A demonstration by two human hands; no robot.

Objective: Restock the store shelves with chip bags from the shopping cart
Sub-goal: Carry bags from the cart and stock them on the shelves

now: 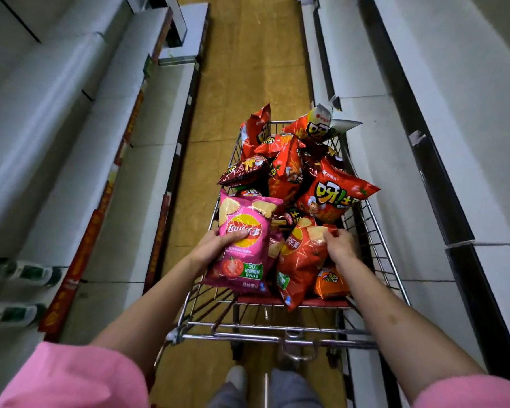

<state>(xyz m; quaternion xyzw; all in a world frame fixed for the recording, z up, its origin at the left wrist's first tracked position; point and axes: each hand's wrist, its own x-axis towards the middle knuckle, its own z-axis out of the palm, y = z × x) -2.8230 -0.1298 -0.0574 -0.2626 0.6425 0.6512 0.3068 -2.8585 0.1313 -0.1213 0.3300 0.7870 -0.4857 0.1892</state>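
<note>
We stand in a narrow aisle with pale shelves (80,160) running down the left side, their flat boards edged with red price strips, and a few green-labelled bottles (21,272) lying blurred at the lower left. Any bag we lift has to travel sideways to those boards, and a slick, puffed packet could slide off a smooth shelf lip if we set it too near the edge.

Our left hand (215,244) grips the pink chip bag (242,245) from its left side, thumb across the glossy front, fingers curled behind it. The bag stands nearly upright at the near left of the shopping cart (277,334). It is an air-filled foil pillow with crimped ends, so we judge a hard squeeze would crush the chips or pop a seam.

Just beside it, our right hand (340,244) pinches the top of the red chip bag (302,260), fingers narrow on the crinkled film. Held only by that corner, it may tear free or swing against the wire.

Beyond, the heap of red snack bags (304,172) rises above the thin metal grid of the cart, several leaning over the rim. Pulling two bags from the near end could loosen that pile, and the topmost ones at the far right corner look ready to tip onto the brown floor (248,69). More bare shelves (395,142) run along the right.
</note>
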